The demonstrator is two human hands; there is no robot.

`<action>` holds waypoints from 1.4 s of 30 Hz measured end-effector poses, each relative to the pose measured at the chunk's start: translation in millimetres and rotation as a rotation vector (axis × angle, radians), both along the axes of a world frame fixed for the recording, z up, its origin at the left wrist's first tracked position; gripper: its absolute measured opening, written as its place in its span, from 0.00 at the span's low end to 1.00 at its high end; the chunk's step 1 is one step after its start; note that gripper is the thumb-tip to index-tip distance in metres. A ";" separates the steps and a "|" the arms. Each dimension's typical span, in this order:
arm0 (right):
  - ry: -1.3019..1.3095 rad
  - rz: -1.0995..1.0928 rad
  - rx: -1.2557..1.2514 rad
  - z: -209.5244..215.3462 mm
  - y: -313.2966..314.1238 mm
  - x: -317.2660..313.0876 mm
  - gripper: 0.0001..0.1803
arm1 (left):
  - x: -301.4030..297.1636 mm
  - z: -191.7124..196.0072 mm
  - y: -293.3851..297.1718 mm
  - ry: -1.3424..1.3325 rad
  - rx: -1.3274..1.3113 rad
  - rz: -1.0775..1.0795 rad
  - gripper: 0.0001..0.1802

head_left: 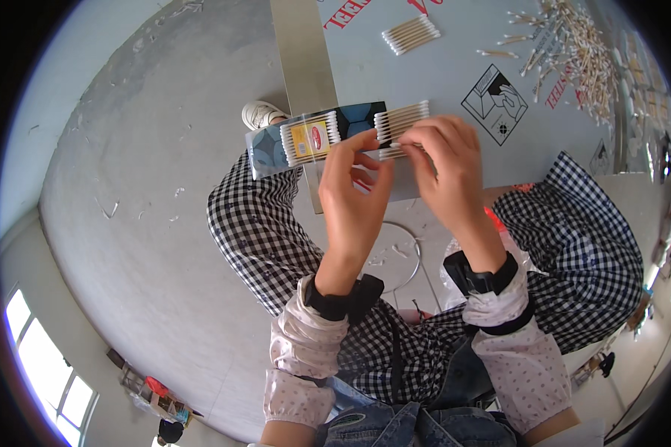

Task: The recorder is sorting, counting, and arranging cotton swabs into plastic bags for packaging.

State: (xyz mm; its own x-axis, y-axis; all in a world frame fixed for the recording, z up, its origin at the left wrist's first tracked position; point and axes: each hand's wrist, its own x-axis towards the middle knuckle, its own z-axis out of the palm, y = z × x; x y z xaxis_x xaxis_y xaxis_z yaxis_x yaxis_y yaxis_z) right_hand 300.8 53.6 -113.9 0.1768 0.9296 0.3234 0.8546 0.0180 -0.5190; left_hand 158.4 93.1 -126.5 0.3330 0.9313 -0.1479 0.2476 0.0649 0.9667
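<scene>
A row of cotton swabs (pixel 401 121) lies side by side at the table's near edge. My right hand (pixel 447 160) is over the row's near side, thumb and fingertips closed on a cotton swab (pixel 392 153). My left hand (pixel 352 190) is just left of it, index fingertip by the swabs' left ends, thumb apart from it and the other fingers curled. Left of the row, a clear-wrapped pack of cotton swabs (pixel 308 140) with a yellow label lies on a dark strip with blue shapes (pixel 359 119).
Another row of cotton swabs (pixel 411 34) lies farther back on the grey table (pixel 440 74). A loose heap of swabs (pixel 574 56) spreads at the far right. A metal strip (pixel 306 59) edges the table's left side. My checked-cloth knees (pixel 257 216) are below it.
</scene>
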 end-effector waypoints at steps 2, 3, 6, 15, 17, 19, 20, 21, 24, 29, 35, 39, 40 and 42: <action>0.022 -0.022 0.005 14.5 -2.8 1.7 0.08 | 3.5 2.3 -8.3 -0.176 -0.189 0.042 0.19; 0.024 -0.021 0.011 19.1 -4.1 0.7 0.08 | 2.4 4.4 -9.7 -0.246 -0.231 0.013 0.19; 0.178 0.027 -0.063 29.5 -13.5 -1.5 0.05 | 2.0 7.0 -19.2 -0.354 -0.315 -0.003 0.18; 0.731 -0.212 -0.216 36.6 -38.9 -6.1 0.04 | 11.1 11.0 -41.5 -0.291 -0.290 0.033 0.09; 0.615 -0.166 -0.287 43.7 -41.2 -4.2 0.04 | 13.6 12.2 -45.0 -0.357 -0.334 0.142 0.07; 0.473 -0.173 -0.362 55.5 -45.5 9.3 0.05 | 11.1 13.8 -44.0 -0.420 -0.340 0.145 0.04; 0.443 -0.269 -0.310 55.6 -49.0 24.2 0.06 | 7.1 15.6 -41.5 -0.432 -0.342 0.166 0.04; 0.395 -0.371 -0.254 63.7 -53.1 46.5 0.06 | 8.9 21.0 -37.6 -0.461 -0.348 0.180 0.03; 0.171 -0.555 -0.270 85.6 -93.2 140.7 0.05 | 6.3 25.4 -29.0 -0.466 -0.322 0.158 0.02; 0.047 -0.711 -0.636 87.0 -202.5 264.4 0.08 | -1.2 16.1 -27.0 -0.437 -0.310 0.183 0.03; -0.131 -0.798 -0.792 66.9 -216.2 243.4 0.14 | -11.7 20.2 -30.6 -0.367 -0.315 0.162 0.03; 0.278 -0.529 -0.445 60.8 -125.1 197.4 0.13 | -19.6 20.5 -29.9 -0.326 -0.285 0.158 0.04; 0.206 -0.431 -0.360 54.0 -99.0 188.4 0.12 | -19.6 22.0 -29.7 -0.331 -0.280 0.160 0.04; 0.102 -0.295 -0.274 39.3 -43.0 176.7 0.10 | -22.0 24.6 -27.8 -0.328 -0.282 0.155 0.04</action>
State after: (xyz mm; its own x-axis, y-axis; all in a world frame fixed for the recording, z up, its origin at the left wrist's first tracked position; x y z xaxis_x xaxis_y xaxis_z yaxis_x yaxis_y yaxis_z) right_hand 477.5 10.6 -74.6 0.4670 0.8834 0.0383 0.7465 -0.3706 -0.5527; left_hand 136.4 65.3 -101.9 0.2646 0.9123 -0.3126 -0.1017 0.3487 0.9317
